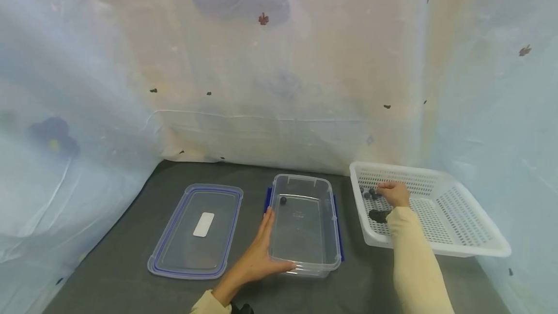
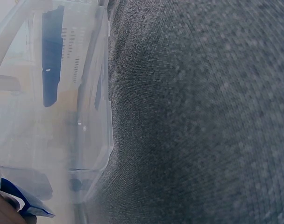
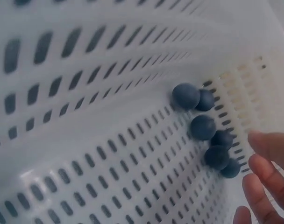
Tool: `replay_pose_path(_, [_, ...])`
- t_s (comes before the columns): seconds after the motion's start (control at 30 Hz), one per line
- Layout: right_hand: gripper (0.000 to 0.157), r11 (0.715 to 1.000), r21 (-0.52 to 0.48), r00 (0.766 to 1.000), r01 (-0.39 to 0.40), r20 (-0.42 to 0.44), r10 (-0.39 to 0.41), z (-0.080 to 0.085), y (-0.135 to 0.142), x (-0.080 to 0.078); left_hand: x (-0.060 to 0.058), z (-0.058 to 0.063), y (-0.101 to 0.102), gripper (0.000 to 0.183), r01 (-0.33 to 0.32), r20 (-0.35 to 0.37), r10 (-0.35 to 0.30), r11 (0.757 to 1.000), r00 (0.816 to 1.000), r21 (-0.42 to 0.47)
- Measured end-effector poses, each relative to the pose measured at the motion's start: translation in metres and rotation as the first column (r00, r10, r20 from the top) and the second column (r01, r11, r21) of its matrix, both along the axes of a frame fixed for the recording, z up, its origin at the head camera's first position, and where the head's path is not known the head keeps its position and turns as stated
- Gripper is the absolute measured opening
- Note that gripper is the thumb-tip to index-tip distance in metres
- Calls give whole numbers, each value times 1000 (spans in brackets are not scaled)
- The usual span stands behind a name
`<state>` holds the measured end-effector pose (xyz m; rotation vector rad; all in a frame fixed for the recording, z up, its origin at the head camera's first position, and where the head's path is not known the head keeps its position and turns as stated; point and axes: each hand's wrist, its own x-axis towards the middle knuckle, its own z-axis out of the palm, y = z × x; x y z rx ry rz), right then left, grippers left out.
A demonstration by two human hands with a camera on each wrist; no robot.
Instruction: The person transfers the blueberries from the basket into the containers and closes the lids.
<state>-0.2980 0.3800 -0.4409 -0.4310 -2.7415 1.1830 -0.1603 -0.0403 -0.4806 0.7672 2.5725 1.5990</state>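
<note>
My left hand [image 1: 257, 256] lies along the left side of a clear plastic container [image 1: 301, 266], fingers straight, thumb across its near rim. In the left wrist view, fingertips [image 2: 6, 210] show beside the container's blue side clip [image 2: 27, 200]. One blueberry [image 1: 283, 200] sits inside, toward the far left. Over the left part of a white slotted basket [image 1: 462, 246] is my right hand [image 1: 395, 194]. The right wrist view shows its fingers [image 3: 268, 182] loosely bent and apart, nothing between them, close to several dark blueberries [image 3: 202, 127] clustered on the basket floor.
A clear lid [image 1: 183, 256] with a blue seal and a white label [image 1: 203, 224] lies flat left of the container. Dark grey cloth [image 1: 131, 265] covers the table. A pale patterned sheet [image 1: 270, 71] hangs behind and at both sides.
</note>
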Motion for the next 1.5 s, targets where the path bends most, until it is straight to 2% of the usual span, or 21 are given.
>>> replay_pose_path(0.2, [38, 999, 25, 998, -33, 58, 32, -6, 4, 0, 1, -1, 1, 129, -9, 2, 9, 1000, 1000, -4])
replay_pose_path(0.43, [36, 1000, -19, 994, 24, 108, -22, -20, 0, 4, 5, -3, 1, 129, -4, -8, 4, 1000, 1000, -15])
replay_pose_path(0.67, [33, 1000, 17, 997, 7, 73, -9, -19, -2, 6, 6, -1, 0, 128, -9, -28, 8, 1000, 1000, -12])
replay_pose_path(1.0, [37, 1000, 15, 997, 3, 81, -4, -22, 6, -5, 5, 1, 1, 127, -10, -33, 9, 1000, 999, -12])
replay_pose_path(1.17, [40, 999, 31, 999, -31, 30, 30, -12, 5, -8, 3, 1, 1, 127, -14, -22, 14, 1000, 1000, -5])
replay_pose_path(1.33, [44, 997, -81, 1000, -14, -5, 13, 4, -3, -9, 2, -1, 0, 128, -12, -19, 12, 1000, 1000, -1])
replay_pose_path(1.5, [47, 988, -155, 996, -20, -92, 6, 26, -11, -6, 1, -1, 1, 128, -20, -28, 20, 1000, 999, -14])
